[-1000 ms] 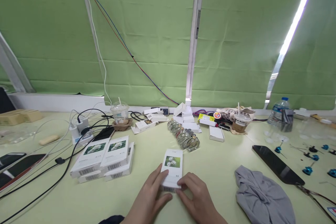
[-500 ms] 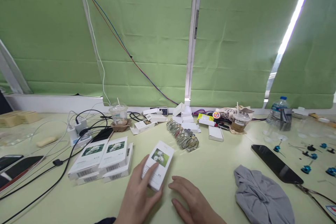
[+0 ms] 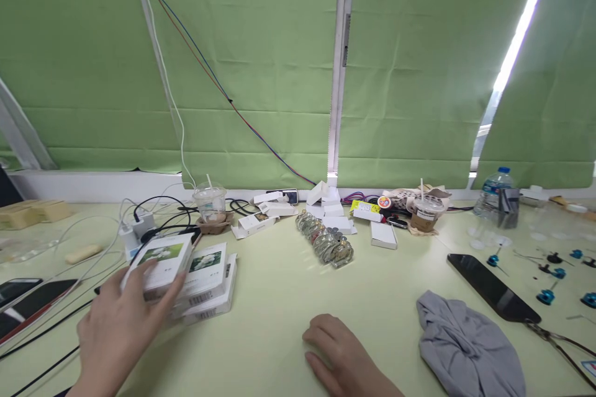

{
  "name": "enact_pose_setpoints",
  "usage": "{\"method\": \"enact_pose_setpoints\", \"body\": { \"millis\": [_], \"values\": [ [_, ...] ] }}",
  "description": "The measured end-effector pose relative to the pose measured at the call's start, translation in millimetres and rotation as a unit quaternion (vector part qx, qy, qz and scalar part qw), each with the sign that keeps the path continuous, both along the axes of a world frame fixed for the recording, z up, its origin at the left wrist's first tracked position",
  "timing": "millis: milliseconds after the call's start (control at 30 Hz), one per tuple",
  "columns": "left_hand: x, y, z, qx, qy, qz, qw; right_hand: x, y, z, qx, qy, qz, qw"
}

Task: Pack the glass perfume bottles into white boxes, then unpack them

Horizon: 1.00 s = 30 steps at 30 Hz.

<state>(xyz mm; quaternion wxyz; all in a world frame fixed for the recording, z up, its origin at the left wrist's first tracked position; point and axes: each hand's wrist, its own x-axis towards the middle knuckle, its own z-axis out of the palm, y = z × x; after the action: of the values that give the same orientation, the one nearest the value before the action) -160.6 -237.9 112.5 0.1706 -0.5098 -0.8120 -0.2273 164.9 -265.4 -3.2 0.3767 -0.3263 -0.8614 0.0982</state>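
My left hand (image 3: 121,317) grips a white box (image 3: 171,260) with a green-and-white flower picture, thumb on its right side and fingers over its left. The box is at the left stack of similar boxes, covering most of what lies beneath; whether it touches them I cannot tell. Right beside it, another flower-picture box (image 3: 203,282) lies on top of a lower box (image 3: 228,299). My right hand (image 3: 342,347) rests on the table near the front middle, loosely curved and holding nothing, its thumb apart from the fingers.
Clear-wrapped coiled items (image 3: 323,239) lie mid-table, with opened white cartons (image 3: 256,223) behind. Black cables (image 3: 69,310) cross the left. To the right are a grey cloth (image 3: 468,344), a black phone (image 3: 493,288) and small blue parts (image 3: 546,296). Drink cups (image 3: 424,214) stand at the back.
My left hand has carried the white box from the middle of the table leftward to the stack. My right hand stays near the same spot, its fingers more curled.
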Motion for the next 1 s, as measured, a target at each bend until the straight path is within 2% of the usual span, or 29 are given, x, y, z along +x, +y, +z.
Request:
{"method": "enact_pose_setpoints", "body": {
  "millis": [100, 167, 233, 300, 367, 400, 433, 467, 600, 733, 867, 1000],
  "values": [
    [-3.3, 3.1, -6.7, -0.030, -0.018, 0.015, 0.999, -0.7, 0.6, -2.5, 0.002, 0.000, 0.002, 1.000],
    [2.2, 4.5, -11.8, 0.019, 0.016, 0.009, 1.000, -1.0, 1.0, -3.5, 0.001, 0.000, 0.001, 1.000],
    [14.4, 7.6, -16.8, 0.082, 0.057, -0.035, 0.994, -1.0, 1.4, -3.4, -0.001, 0.001, 0.001, 1.000],
    [33.2, 14.8, -22.8, 0.094, 0.070, -0.135, 0.984, -0.8, 1.6, -2.4, -0.002, 0.000, 0.001, 1.000],
    [57.7, 28.3, -31.1, 0.049, 0.058, -0.257, 0.963, -0.4, 1.4, -1.1, 0.002, 0.000, 0.004, 1.000],
    [71.0, 37.9, -36.1, -0.013, 0.042, -0.297, 0.954, -0.1, 1.3, -0.7, 0.003, -0.001, 0.005, 1.000],
    [84.4, 49.3, -41.3, -0.089, 0.024, -0.308, 0.947, 0.1, 1.3, -0.5, 0.005, -0.001, 0.006, 1.000],
    [97.0, 62.4, -46.6, -0.121, 0.015, -0.309, 0.943, 0.2, 1.5, -0.9, 0.008, -0.001, 0.007, 1.000],
    [130.0, 122.4, -61.9, -0.138, -0.019, -0.224, 0.965, -0.5, 6.2, -9.3, 0.033, 0.003, 0.009, 0.999],
    [132.6, 168.9, -69.0, -0.099, -0.050, -0.082, 0.990, -4.3, 17.7, -28.5, 0.089, 0.014, 0.000, 0.996],
    [124.9, 192.4, -77.4, -0.062, -0.078, 0.026, 0.995, -9.0, 26.7, -43.9, 0.129, 0.011, -0.021, 0.991],
    [118.9, 205.3, -82.5, -0.046, -0.085, 0.061, 0.993, -11.6, 27.6, -47.0, 0.136, 0.016, -0.026, 0.990]
  ]
}}
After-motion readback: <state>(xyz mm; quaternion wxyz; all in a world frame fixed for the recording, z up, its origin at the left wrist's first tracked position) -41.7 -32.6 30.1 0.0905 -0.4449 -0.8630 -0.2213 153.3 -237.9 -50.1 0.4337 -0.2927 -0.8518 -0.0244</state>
